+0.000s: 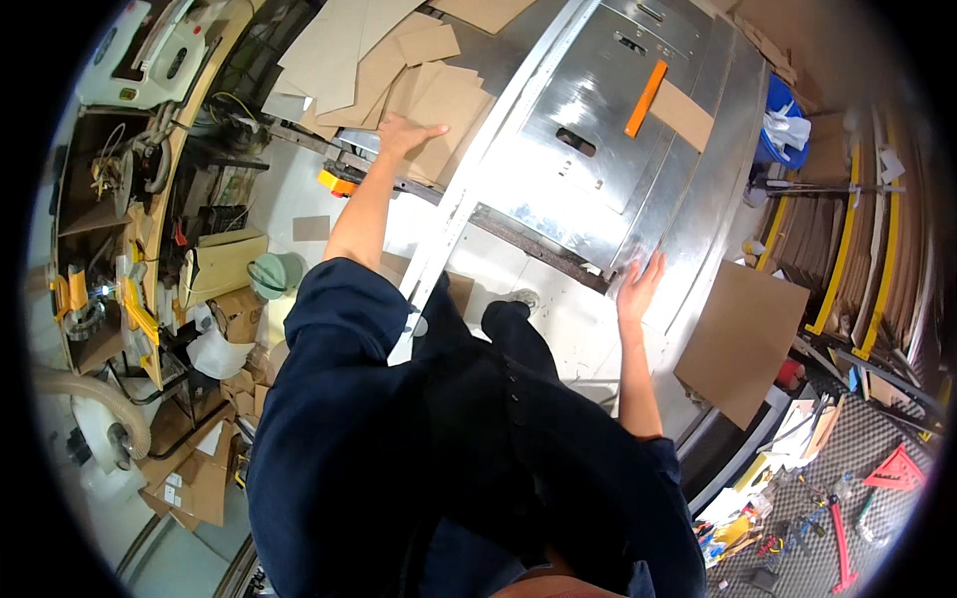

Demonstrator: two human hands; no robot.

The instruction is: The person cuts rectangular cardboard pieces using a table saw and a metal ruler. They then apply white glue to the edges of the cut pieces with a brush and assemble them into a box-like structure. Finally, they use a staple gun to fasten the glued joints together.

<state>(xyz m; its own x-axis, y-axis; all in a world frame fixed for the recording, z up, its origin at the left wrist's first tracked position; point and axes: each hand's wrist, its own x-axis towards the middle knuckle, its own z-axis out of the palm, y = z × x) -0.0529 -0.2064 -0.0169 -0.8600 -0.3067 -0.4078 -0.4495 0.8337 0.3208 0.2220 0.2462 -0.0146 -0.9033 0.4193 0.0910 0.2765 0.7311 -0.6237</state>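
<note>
cardboard sheets (446,95) lie flat, tan and overlapping, seemingly smooth-faced.

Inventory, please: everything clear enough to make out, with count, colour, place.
metal table: one, silver, upper centre
bar: one, orange, on metal table
board strip: one, brown, beside bar
loose sheets: several, brown, upper left
bin: one, blue, upper right
racked boards: many, brown, right
large board: one, brown, right
bucket: one, pale green, left
hose: one, beige, left
triangle: one, red, lower right
left hand: one, at loose sheets
right hand: one, by metal table's edge
</note>
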